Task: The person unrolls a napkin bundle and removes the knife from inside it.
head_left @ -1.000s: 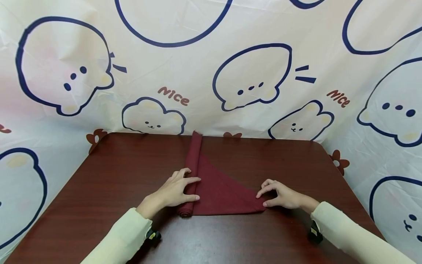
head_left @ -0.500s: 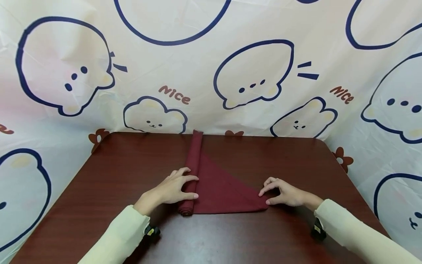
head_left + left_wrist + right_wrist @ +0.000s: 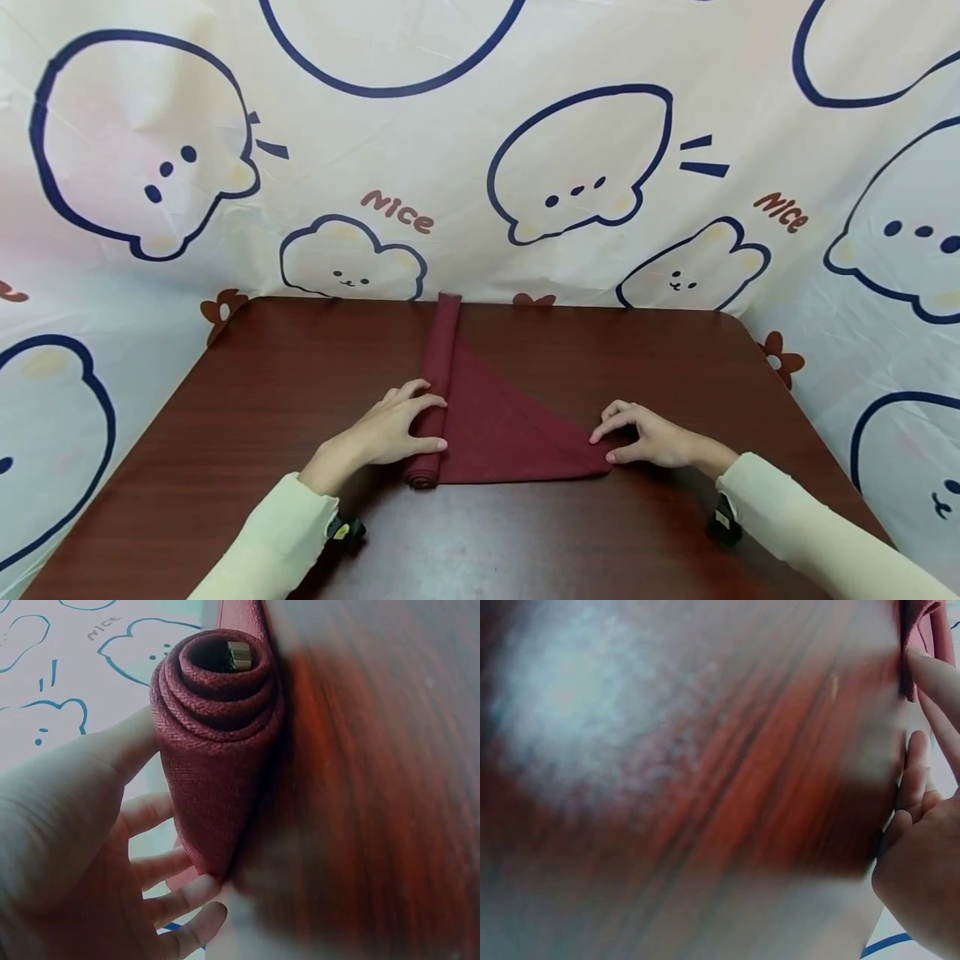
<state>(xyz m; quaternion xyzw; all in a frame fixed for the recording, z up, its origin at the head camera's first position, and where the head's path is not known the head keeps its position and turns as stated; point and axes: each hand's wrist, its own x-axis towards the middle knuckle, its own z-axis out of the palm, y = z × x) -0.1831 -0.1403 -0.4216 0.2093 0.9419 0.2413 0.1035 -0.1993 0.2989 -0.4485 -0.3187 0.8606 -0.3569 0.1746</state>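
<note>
A dark red cloth (image 3: 510, 433) lies on the table, its left part wound into a long roll (image 3: 442, 350) and its right part flat, tapering to a corner. My left hand (image 3: 382, 429) lies over the roll's near half, fingers bent across it, thumb tip at its right edge. In the left wrist view the cloth roll (image 3: 214, 757) shows its layered end, with a small brass-coloured piece (image 3: 240, 656) inside. My right hand (image 3: 652, 437) pinches the flat cloth's right corner between thumb and fingers. In the right wrist view only the cloth's edge (image 3: 922, 630) shows beside that hand.
The brown wooden table (image 3: 315, 350) extends around the cloth on all sides. A white sheet (image 3: 465, 167) with cartoon drawings hangs behind the table and along both sides. The roll's far end reaches the table's back edge.
My left hand has slid very slightly left over the roll. The right hand stays at the corner, and the cloth keeps its shape. The head view has shifted a little.
</note>
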